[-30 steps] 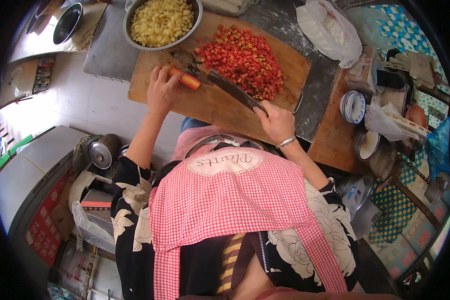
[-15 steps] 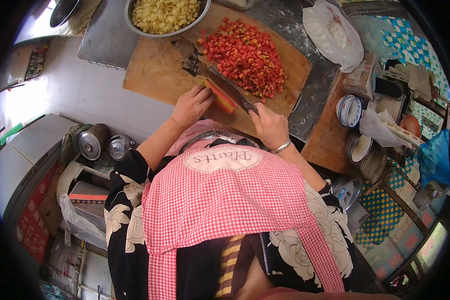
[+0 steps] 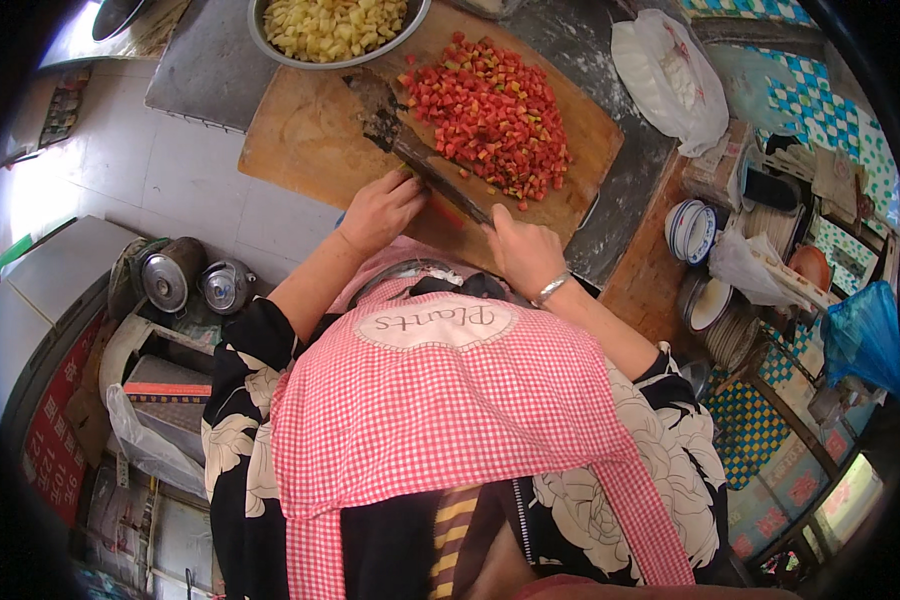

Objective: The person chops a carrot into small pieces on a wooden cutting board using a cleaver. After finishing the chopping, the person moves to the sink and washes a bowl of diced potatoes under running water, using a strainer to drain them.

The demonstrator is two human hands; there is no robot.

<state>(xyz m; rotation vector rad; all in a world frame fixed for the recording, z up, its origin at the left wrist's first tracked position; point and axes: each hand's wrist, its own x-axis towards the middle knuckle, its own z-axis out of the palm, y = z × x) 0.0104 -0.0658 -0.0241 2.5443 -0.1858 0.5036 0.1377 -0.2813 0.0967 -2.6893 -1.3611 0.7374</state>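
My right hand (image 3: 526,248), closed round the handle, holds a kitchen knife (image 3: 448,178) with a broad dark blade. The blade slants across the wooden cutting board (image 3: 295,125), its edge against red vegetable strips (image 3: 454,214) with yellow-green streaks, mostly hidden under it. My left hand (image 3: 382,212) grips the strips' left end with bent fingers, right beside the blade. Beyond the knife lies a wide heap of diced red vegetable (image 3: 495,115) with yellowish bits among it.
A metal bowl (image 3: 322,66) of pale yellow cubes stands at the board's far left edge. A white plastic bag (image 3: 670,80) rests on the dark, floury worktop to the right. Stacked bowls (image 3: 692,230) and plates (image 3: 732,335) stand farther right. Lidded pots (image 3: 227,286) are at left.
The knife has shifted left over the strips toward my left fingers and now covers most of them. My right hand has moved left with it. The view has tilted slightly.
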